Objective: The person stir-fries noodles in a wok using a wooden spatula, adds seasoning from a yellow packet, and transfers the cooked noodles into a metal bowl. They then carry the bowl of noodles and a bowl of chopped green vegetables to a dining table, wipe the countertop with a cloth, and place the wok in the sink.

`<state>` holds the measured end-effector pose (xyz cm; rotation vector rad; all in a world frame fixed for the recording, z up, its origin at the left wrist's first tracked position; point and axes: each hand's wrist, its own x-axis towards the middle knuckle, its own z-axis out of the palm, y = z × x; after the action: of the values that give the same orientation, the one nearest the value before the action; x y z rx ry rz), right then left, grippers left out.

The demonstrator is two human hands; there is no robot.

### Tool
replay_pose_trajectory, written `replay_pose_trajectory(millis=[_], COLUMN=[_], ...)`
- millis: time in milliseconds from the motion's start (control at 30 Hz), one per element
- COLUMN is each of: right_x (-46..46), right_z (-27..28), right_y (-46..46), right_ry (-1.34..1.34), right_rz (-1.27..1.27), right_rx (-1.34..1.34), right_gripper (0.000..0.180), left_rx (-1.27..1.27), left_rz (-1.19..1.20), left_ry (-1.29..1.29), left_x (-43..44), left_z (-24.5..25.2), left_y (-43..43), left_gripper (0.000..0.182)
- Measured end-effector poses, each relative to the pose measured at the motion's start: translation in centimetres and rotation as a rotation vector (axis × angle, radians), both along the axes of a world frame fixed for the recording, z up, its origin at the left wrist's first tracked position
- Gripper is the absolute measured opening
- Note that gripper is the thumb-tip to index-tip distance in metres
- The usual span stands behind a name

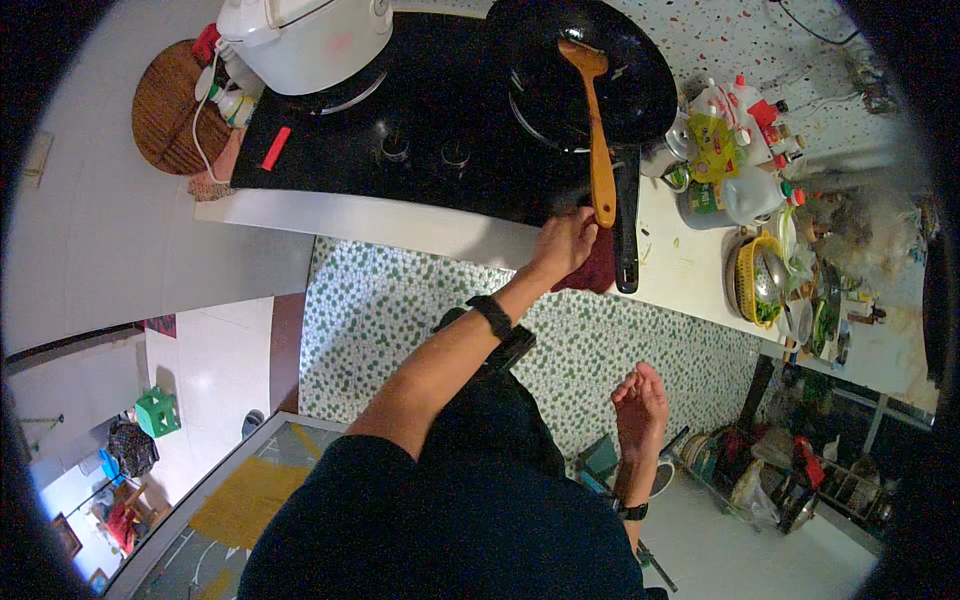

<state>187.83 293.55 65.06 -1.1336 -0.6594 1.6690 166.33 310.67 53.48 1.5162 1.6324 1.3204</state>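
My left hand (566, 244) is at the counter's front edge, fingers bent against a dark red cloth (592, 262); whether they grip it is hidden. Just right of these fingers is the handle end of a wooden spatula (602, 180). Its blade rests in a black wok (551, 75) on the black glass cooktop (315, 150). The wok's black handle (626, 255) reaches over the counter edge, beside the cloth. My right hand (640, 409) is raised over the floor, palm partly up, with loosely bent fingers and nothing in it.
A white rice cooker (307, 45) stands at the cooktop's back left, near a round wooden board (176, 109) and a red strip (276, 148). Bottles, a clear jug (750, 196) and a yellow basket (750, 281) with greens crowd the right counter. A dish rack (847, 487) is lower right.
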Motion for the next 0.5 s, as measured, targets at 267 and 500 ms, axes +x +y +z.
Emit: replay_pose_trajectory(millis=[267,500], right_x=[2.9,6.0], right_z=[-2.0,-2.8], right_y=[-2.9,-4.5], right_ry=[-0.030,0.036], right_rz=[-0.161,-0.196], right_rx=[-0.154,-0.243], right_gripper=[0.027,0.029], left_rx=[0.121,-0.425], left_rz=[0.378,0.639], left_ry=[-0.420,0.533], left_x=[-27.7,-31.0], left_z=[-7.3,-12.6], left_y=[-13.6,-10.9], left_gripper=[0.034,0.043])
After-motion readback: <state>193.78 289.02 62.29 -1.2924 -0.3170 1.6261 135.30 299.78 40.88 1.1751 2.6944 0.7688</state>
